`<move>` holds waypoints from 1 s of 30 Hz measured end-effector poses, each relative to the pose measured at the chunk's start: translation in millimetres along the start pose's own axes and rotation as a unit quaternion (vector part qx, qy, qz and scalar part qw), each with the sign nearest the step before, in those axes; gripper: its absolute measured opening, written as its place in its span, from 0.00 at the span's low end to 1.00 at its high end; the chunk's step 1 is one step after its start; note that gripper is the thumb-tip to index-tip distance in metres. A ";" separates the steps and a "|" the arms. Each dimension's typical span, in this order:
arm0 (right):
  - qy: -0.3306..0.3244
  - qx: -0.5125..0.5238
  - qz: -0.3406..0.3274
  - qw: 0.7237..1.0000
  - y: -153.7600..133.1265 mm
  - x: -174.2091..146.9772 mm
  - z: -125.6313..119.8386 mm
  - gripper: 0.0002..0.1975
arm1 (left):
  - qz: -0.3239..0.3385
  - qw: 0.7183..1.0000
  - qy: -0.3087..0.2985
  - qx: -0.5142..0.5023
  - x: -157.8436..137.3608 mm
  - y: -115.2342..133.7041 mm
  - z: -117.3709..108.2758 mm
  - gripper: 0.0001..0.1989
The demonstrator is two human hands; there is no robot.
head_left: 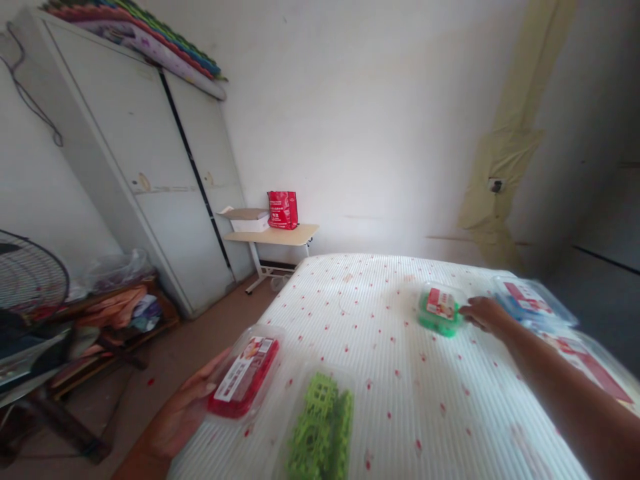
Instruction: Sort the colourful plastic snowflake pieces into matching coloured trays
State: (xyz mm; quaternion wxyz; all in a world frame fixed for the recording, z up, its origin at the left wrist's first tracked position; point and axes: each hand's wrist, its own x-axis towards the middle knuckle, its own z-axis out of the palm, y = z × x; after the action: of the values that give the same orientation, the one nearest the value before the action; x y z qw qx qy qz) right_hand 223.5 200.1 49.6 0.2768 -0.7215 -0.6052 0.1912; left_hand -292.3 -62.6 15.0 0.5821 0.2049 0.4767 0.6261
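My left hand [193, 393] grips the near-left side of a clear plastic box [245, 373] with red contents and a white label, at the bed's left edge. To its right lies a clear plastic tray [320, 427] of light green interlocking plastic pieces; its lower end runs out of view. Farther off, my right hand [483, 313] has its fingers closed at the right edge of a small clear plastic box [441, 308] with green contents and a red and white label. The fingertips there are slightly blurred.
The bed cover [380, 373] is white with red dots. Right of my arm lie a clear box with blue contents [533, 300] and a red-labelled package [590, 367]. A small table [295, 233] holds a red bag [283, 210]. A fan [30, 273] stands left, before a wardrobe [115, 133].
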 end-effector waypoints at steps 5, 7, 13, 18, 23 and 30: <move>-0.125 0.149 0.043 0.980 -51.6 -24.0 59.8 0.02 | 0.010 0.999 -0.014 -0.042 -2.5 -4.5 -0.8 0.37; -0.164 0.185 0.049 0.968 -80.2 -33.1 86.5 0.05 | 0.013 0.999 -0.016 -0.046 -2.8 -6.0 1.9 0.37; -0.267 0.215 0.070 0.937 -167.7 -61.4 159.6 0.10 | 0.025 0.999 -0.030 -0.030 -0.3 -10.2 2.6 0.40; -0.318 0.212 0.068 0.922 -213.7 -79.5 192.3 0.14 | 0.038 0.999 -0.036 -0.003 2.2 -13.4 -0.9 0.39; -0.341 0.190 0.051 0.919 -231.7 -86.9 206.6 0.15 | 0.034 0.996 -0.076 -0.024 5.5 -16.4 -0.2 0.37; -0.327 0.156 -0.010 0.932 -235.5 -92.4 209.5 0.17 | 0.024 0.995 -0.091 -0.026 12.6 -16.5 8.1 0.38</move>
State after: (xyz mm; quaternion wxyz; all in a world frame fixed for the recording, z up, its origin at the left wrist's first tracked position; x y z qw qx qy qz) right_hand -103.2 171.7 30.7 0.1750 -0.5609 -0.6315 0.5060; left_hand -279.9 -50.2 1.2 0.6131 0.2569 0.4003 0.6308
